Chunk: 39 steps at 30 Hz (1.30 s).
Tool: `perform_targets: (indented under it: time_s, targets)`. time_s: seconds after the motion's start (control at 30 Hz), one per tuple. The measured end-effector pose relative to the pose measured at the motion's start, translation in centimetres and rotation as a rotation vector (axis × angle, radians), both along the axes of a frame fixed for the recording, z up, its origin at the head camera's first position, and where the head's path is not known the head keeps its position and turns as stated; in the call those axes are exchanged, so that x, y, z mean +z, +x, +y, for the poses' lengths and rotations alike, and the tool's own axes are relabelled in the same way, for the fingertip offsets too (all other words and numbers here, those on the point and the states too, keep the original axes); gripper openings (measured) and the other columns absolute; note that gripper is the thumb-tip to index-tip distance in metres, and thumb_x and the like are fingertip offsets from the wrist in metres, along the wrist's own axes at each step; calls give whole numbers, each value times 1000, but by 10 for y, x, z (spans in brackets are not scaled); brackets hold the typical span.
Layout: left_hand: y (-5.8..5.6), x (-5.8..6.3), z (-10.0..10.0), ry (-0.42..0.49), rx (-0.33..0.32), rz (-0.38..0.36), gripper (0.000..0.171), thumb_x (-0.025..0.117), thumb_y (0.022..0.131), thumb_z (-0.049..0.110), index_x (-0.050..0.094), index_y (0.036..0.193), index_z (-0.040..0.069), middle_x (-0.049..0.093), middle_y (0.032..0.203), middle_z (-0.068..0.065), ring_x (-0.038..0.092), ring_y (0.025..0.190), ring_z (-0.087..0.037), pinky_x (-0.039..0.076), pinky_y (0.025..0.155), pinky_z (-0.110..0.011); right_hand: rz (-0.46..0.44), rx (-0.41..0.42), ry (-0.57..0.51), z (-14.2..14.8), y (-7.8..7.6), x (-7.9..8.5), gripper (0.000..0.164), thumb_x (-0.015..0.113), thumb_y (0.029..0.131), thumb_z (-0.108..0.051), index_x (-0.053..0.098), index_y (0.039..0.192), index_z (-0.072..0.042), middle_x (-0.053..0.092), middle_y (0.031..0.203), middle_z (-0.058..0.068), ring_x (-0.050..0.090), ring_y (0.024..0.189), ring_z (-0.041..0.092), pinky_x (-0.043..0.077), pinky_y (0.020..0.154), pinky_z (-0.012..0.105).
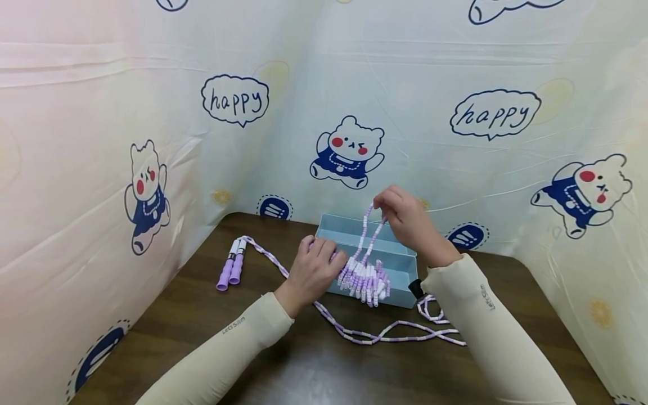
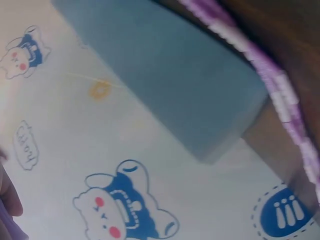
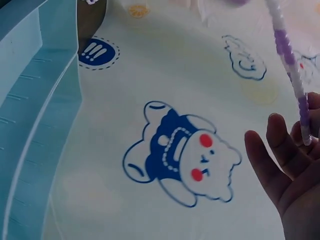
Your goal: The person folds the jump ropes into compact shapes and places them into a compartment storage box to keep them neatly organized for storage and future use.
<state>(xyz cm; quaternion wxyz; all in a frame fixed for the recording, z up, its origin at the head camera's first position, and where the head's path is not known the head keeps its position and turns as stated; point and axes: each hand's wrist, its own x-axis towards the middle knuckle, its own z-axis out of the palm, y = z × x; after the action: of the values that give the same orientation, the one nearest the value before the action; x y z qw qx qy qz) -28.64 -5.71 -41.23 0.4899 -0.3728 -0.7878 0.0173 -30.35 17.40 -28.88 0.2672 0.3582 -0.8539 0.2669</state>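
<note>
My left hand [image 1: 315, 269] grips a purple and white beaded jump rope, with its folded bundle [image 1: 363, 278] bunched at the fingers. Up and to the right, my right hand [image 1: 404, 218] pinches a loop of that rope [image 1: 365, 225] raised above the bundle. In the right wrist view the beaded strand [image 3: 286, 50] runs down to the fingers [image 3: 280, 150]. Behind the bundle stands a light blue box [image 1: 405, 275] with its lid tipped back. At the left edge of the left wrist view a bit of purple [image 2: 11, 225] shows under the fingers.
A second beaded jump rope [image 1: 349, 334] lies across the brown table [image 1: 283, 365], its two purple handles [image 1: 235, 267] at the left. Part of it coils by the right forearm [image 1: 496, 326]. A printed sheet [image 1: 405, 67] hangs around the table's back and sides.
</note>
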Motion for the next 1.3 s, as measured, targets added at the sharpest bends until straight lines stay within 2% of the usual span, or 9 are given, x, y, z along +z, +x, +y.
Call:
perform_targets:
  time_s: [0.1,0.2,0.4,0.63,0.73,0.9,1.07,1.17,1.3]
  targets:
    - [3,6,2,17,-2,13,21,74,83,20,61,98,12,60,99,-11,58,94,-29,42,86,-49,-133,10,-68,8,-10,-7,25,46,96,8,64,89,-8,56,88,3,55,76,19,51,69,32]
    - [5,11,3,39,-9,15,21,74,83,20,62,99,12,60,99,-10,58,95,-28,41,87,-48,-274,13,-118,14,-17,-14,29,44,95,8,67,86,-8,59,88,4,58,79,24,52,72,36]
    - [10,19,3,161,-91,-30,15,69,86,12,61,98,9,57,96,-10,55,92,-29,39,85,-49,-484,51,-89,24,-21,-27,26,47,96,2,71,88,-7,67,91,7,60,83,25,52,78,44]
    - [13,26,0,280,-148,-89,25,76,82,14,61,101,7,55,96,-11,54,92,-29,38,85,-49,-446,157,6,29,-21,-46,33,43,94,-7,76,90,-11,69,84,-1,61,79,20,50,71,39]
    - [15,28,-1,295,-152,-94,26,76,82,14,60,101,6,55,97,-11,54,93,-29,38,85,-49,-426,242,-25,29,-21,-55,36,40,94,-9,76,94,-6,71,89,4,63,83,22,51,75,40]
    - [16,33,-1,333,-152,-99,27,76,82,14,59,101,6,55,96,-11,54,92,-29,38,84,-49,-465,364,-201,30,-21,-75,33,41,100,-8,72,105,2,70,104,16,64,98,29,50,88,42]
    - [14,40,-1,403,-140,-94,25,77,81,12,60,99,4,56,93,-12,54,88,-29,39,81,-48,-485,352,-362,22,-10,-92,22,55,97,-8,73,108,-1,67,116,7,61,109,19,48,90,31]
    - [10,43,-2,434,-124,-93,24,77,81,9,60,98,4,56,92,-12,55,87,-29,39,80,-48,-453,356,-491,11,-5,-102,20,58,95,-2,77,101,-6,69,108,4,62,101,16,51,81,28]
    - [6,44,0,451,-119,-107,20,74,83,7,59,96,4,54,90,-11,54,86,-29,37,80,-49,-435,391,-680,-4,-2,-116,35,52,95,7,78,92,-16,69,89,3,59,81,14,50,68,27]
